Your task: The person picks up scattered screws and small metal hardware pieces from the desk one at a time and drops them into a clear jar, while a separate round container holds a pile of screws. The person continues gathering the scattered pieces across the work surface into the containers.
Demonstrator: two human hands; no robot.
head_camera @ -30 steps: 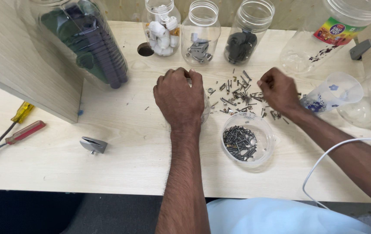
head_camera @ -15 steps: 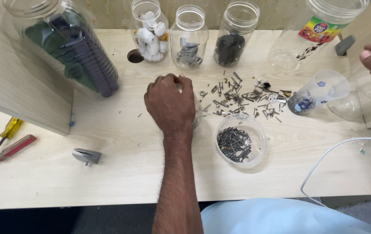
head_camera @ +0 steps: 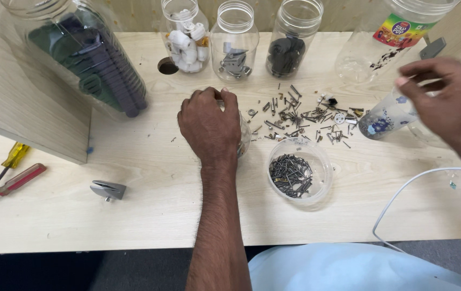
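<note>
My left hand lies palm down over a small clear jar on the pale wooden table, fingers curled round its top. To its right is a scattered pile of screws and nails. In front of the pile stands a round clear tub holding dark nails. My right hand hovers at the far right above a tipped clear jar with blue marks. Its fingertips are pinched together and blurred, so I cannot tell whether they hold anything.
At the back stand three clear jars: white parts, metal brackets, dark parts. Large jars sit at back left and back right. Left: two screwdrivers, a metal bracket. A white cable loops at right.
My right hand left the screw pile, swung out to the far right, and has now come back in above the tipped jar. My left hand stayed on the small jar.
</note>
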